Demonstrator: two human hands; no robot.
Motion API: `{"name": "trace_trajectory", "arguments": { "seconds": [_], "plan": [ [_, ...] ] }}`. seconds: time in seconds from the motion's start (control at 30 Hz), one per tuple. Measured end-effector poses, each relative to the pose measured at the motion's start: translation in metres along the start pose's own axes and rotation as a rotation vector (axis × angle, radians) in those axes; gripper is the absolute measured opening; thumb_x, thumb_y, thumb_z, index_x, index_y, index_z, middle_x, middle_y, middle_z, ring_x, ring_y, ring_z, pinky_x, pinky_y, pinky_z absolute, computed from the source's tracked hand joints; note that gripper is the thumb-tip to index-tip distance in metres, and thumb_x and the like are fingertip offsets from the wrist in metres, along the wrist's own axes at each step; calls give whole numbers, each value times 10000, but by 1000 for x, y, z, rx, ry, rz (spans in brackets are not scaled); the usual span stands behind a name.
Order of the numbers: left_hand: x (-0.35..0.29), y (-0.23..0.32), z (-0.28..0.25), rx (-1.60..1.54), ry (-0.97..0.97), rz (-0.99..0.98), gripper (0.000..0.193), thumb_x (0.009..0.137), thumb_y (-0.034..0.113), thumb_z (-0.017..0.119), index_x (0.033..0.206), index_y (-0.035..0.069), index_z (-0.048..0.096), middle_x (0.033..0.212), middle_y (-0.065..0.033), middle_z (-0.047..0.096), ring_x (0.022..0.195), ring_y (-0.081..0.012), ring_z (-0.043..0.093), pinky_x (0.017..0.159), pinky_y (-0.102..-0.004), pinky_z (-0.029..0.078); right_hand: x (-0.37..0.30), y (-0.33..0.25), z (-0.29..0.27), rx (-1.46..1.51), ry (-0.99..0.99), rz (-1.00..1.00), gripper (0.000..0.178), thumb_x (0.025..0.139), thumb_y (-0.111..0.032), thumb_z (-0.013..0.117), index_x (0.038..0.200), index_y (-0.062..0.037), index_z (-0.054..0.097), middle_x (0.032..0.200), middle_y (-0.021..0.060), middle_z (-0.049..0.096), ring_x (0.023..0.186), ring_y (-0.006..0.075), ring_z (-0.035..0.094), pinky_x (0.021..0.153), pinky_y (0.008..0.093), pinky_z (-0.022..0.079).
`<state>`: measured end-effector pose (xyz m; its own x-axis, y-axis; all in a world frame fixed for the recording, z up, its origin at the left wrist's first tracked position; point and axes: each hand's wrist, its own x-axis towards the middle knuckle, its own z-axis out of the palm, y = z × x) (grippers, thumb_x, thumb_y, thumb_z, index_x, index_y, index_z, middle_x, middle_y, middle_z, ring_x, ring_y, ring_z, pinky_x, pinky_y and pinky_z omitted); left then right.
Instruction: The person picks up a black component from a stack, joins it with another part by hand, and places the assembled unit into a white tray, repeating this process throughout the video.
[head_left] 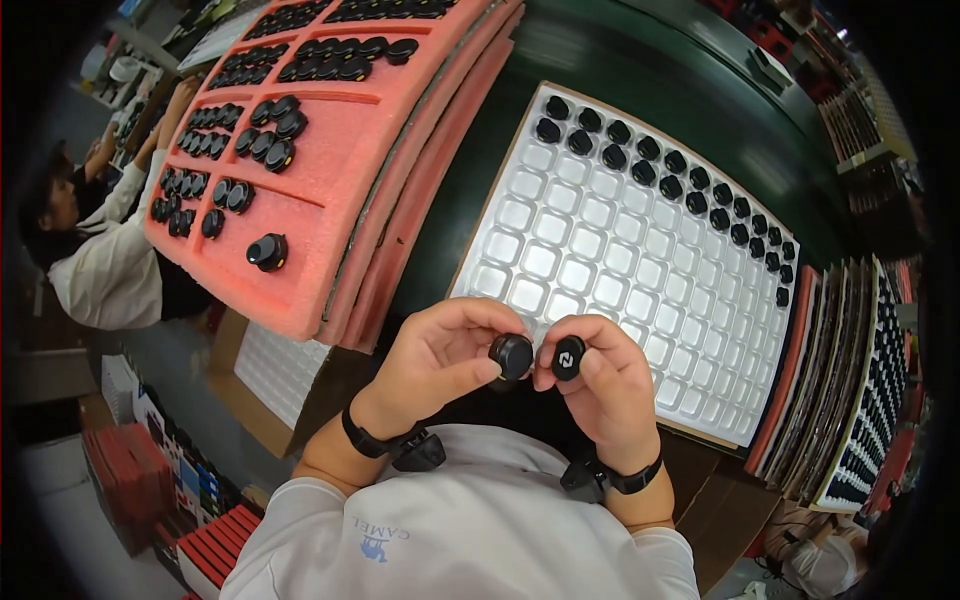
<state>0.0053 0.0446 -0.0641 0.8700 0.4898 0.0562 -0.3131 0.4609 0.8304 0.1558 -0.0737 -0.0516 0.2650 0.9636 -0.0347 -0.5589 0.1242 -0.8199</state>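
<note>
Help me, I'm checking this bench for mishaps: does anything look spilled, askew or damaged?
Nothing looks clearly spilled or damaged. One round black part sits apart from the others on the pink foam tray, a mild oddity at most. The black caps in the white tray line up neatly.

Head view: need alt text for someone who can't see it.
A person's left hand holds a round black part, close beside a black piece with a white mark in the right hand. Ahead, a white compartment tray has black caps along its far edge; to the left, a pink foam tray holds black knobs.
</note>
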Motion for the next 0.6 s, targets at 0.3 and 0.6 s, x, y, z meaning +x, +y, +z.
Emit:
{"name": "trace_trajectory", "arguments": {
  "seconds": [0.3, 0.6],
  "plan": [
    [3, -8, 1, 241, -6, 202, 345, 790, -6, 672, 1097, -28, 515, 1077, -131, 502, 978, -181, 540, 867, -316, 461, -1, 5, -7, -332, 43, -208, 276, 917, -167, 535, 1106, 32, 503, 896, 84, 550, 782, 145, 523, 724, 265, 445],
    [3, -4, 2, 499, -79, 366, 403, 737, -47, 692, 1101, -27, 521, 1088, -141, 496, 964, -203, 527, 851, -308, 450, 5, 12, 8, -348, 5, -237, 260, 864, -16, 554, 1121, 2, 516, 869, 45, 531, 714, 105, 478, 631, 238, 399]
  ]
}}
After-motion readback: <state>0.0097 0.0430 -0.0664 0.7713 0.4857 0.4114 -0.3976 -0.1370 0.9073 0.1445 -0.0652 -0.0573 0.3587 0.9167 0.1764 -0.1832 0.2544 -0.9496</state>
